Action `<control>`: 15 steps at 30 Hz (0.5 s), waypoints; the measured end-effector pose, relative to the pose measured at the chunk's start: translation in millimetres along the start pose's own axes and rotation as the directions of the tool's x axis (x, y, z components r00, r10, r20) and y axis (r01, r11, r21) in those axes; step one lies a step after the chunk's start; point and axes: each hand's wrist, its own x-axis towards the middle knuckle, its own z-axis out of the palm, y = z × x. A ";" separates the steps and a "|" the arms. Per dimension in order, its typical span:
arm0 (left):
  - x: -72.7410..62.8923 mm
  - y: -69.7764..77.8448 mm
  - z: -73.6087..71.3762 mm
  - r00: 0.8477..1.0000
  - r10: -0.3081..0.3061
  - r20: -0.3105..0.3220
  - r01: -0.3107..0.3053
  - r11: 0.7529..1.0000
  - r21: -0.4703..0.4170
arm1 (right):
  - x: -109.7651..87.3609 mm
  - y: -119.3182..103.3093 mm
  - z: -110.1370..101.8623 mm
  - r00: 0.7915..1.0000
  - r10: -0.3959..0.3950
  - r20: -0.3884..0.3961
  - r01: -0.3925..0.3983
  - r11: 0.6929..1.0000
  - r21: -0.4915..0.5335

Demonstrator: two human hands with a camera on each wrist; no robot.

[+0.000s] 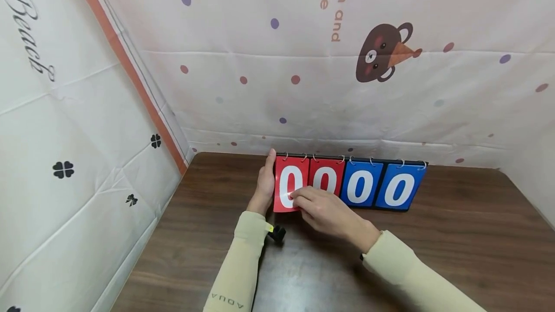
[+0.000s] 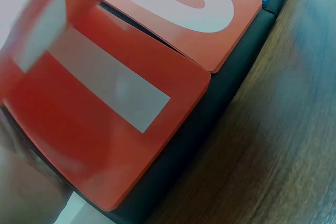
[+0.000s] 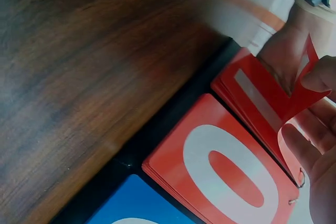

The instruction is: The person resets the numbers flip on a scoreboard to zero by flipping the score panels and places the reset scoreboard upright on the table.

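A flip scoreboard [image 1: 379,188] stands tilted on the table, with two red and two blue number cards hung on rings. My left hand [image 1: 265,181] holds its left end, fingers upright along the edge. In front, my right hand [image 1: 323,208] pinches the leftmost red card [image 1: 279,168]. The right wrist view has this lifted card [image 3: 296,109] bent between thumb and fingers. Beneath it shows a red card [image 2: 100,129] with a straight white stroke. The adjacent red card [image 3: 231,140] reads 0, as do both blue cards [image 1: 360,184].
The brown wooden table [image 1: 303,273] reaches the wall cloth [image 1: 243,105] behind the scoreboard. Another printed cloth [image 1: 95,148] hangs along the left side. A small black device [image 1: 277,233] sits at my left wrist.
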 end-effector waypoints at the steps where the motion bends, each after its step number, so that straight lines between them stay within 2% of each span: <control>1: -0.1 0.4 -0.1 1.000 0.000 -0.009 0.000 1.000 0.002 | 0.7 1.5 2.2 1.000 -0.005 0.006 0.005 1.000 -0.012; 6: -1.2 1.8 -0.6 0.999 0.001 -0.045 0.000 1.000 0.016 | 2.6 8.1 12.7 0.999 -0.027 0.036 0.030 0.997 -0.071; 15: 0.5 -0.9 2.1 0.999 0.011 -0.052 -0.010 1.000 0.010 | 0.3 11.9 14.7 0.998 -0.006 0.056 0.011 0.996 -0.092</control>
